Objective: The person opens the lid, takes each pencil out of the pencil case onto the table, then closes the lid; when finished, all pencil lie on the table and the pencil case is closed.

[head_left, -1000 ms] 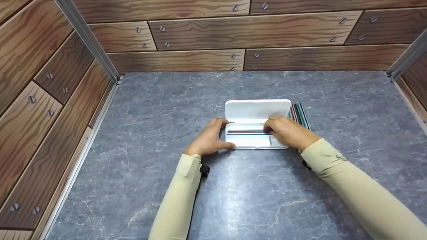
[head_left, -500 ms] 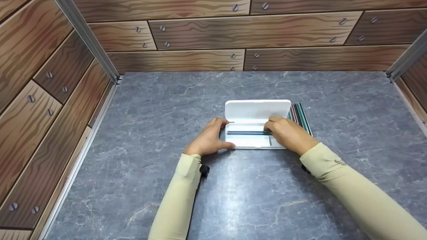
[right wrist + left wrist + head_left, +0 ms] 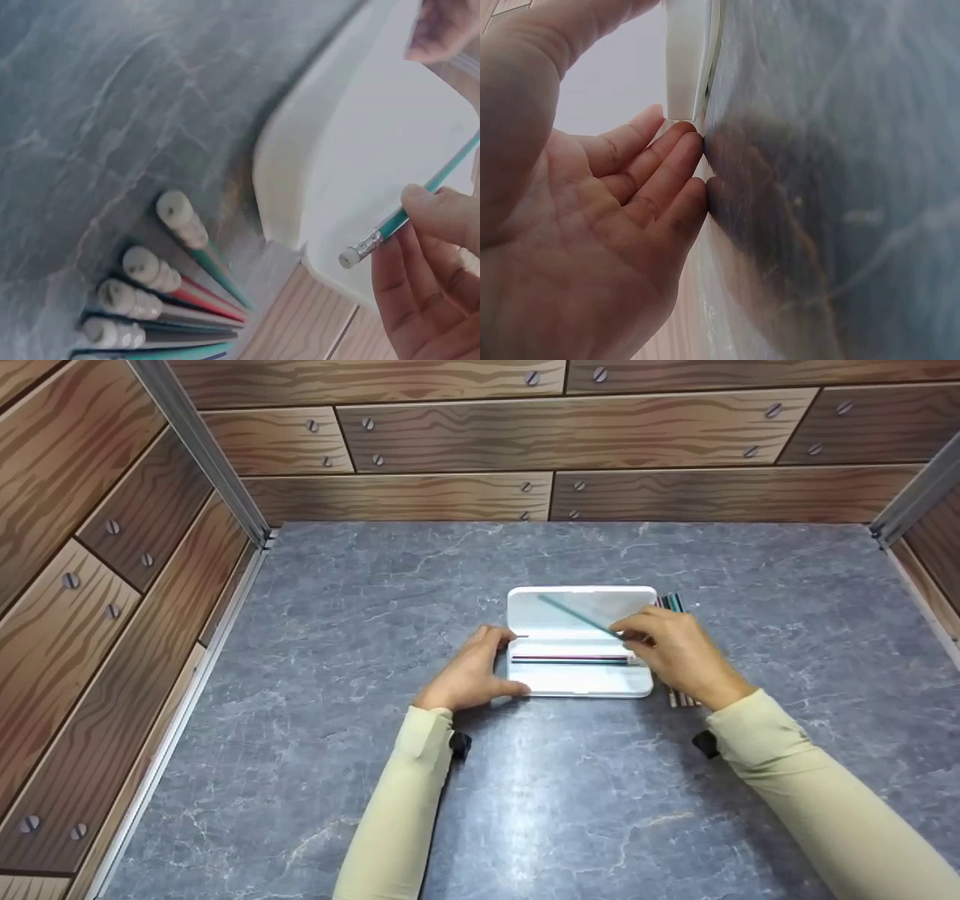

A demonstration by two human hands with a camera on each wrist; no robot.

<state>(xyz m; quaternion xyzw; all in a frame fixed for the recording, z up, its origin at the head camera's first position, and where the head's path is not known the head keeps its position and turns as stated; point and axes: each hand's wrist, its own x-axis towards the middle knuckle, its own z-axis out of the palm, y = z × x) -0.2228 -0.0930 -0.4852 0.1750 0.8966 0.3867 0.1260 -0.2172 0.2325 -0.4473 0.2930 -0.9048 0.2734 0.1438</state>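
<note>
Currently an open white case (image 3: 581,688) sits on the grey bench (image 3: 375,607), its lid (image 3: 604,601) at the far side. The left hand (image 3: 469,671) holds the left end, thumb at the near corner and fingers at the far one. Across from it, the right hand (image 3: 679,652) pinches a teal pencil (image 3: 394,223) near its eraser end, slanted above the case, apart from the pencils lying lengthwise inside (image 3: 570,659). Loose pencils (image 3: 682,699) lie just beside the case's right end, partly hidden by that hand.
</note>
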